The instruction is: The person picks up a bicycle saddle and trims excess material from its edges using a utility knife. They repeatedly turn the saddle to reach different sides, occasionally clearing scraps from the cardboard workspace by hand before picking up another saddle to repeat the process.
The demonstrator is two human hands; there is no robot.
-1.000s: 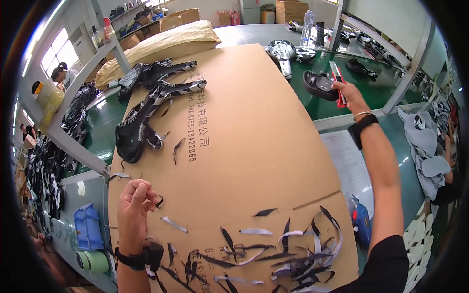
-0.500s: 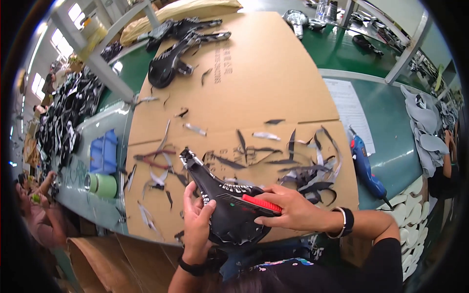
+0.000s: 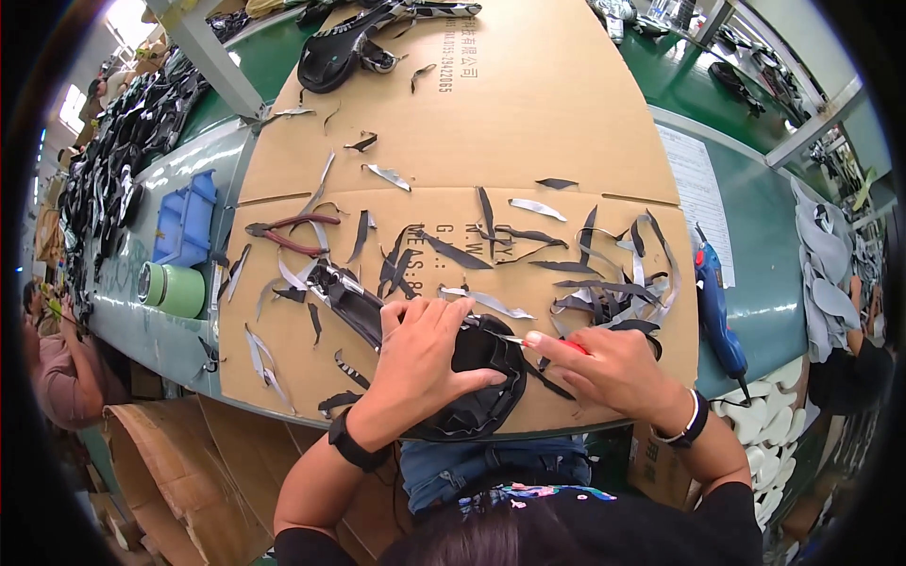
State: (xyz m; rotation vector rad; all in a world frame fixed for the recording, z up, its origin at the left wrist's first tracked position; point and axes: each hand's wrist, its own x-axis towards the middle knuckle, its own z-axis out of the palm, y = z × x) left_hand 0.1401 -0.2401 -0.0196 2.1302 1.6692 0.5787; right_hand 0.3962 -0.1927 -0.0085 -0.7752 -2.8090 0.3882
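Note:
A black bicycle saddle lies underside up at the near edge of the cardboard, its narrow nose pointing away to the left. My left hand is closed over its side, thumb reaching across the hollow underside. In my right hand is a red-handled knife, mostly covered by the fingers. Its thin blade points left at the saddle's right rim; whether it touches the cover there I cannot tell. Cut black and grey trim strips are scattered around the saddle.
Red-handled pliers lie beyond the saddle's nose. Left stand a blue bin and a green cup. A blue power tool and paper sheet are right. Another saddle lies at the back. Other people work on both sides.
The saddle has been turned from top up to underside up. My left hand has moved over its side, and the knife has gone from lying along its top to pointing at its rim.

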